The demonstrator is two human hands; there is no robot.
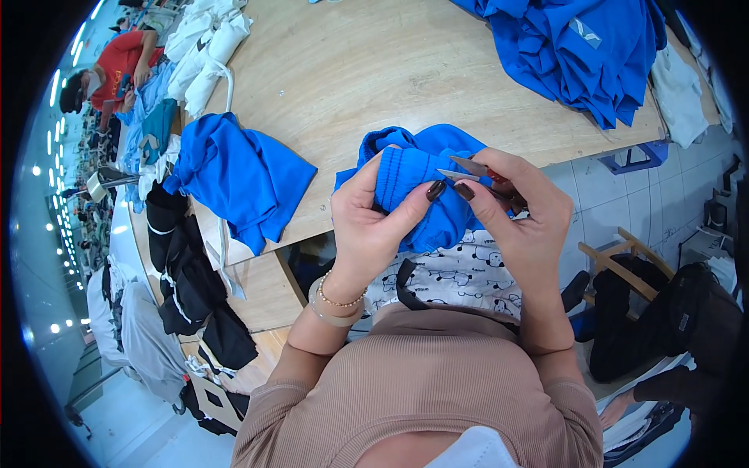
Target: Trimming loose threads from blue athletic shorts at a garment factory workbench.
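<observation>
A blue garment [421, 222] with a gathered elastic waistband is bunched up at the table's near edge, over my lap. My left hand [373, 214] grips its waistband, thumb on the front and fingers hidden behind the cloth. In my right hand [523, 207] is a small pair of thread snips [466, 169] with red on the handle. Their two pointed blades are apart and lie against the waistband, close to my left thumb. Part of the snips' handle is hidden by my fingers.
Another blue garment [242, 179] lies on the wooden table [328, 70] to the left, and a large blue pile [573, 54] at the far right. Black bundles [187, 265] hang along the left edge. A wooden stool [632, 265] stands at right. A person in red [121, 70] works at far left.
</observation>
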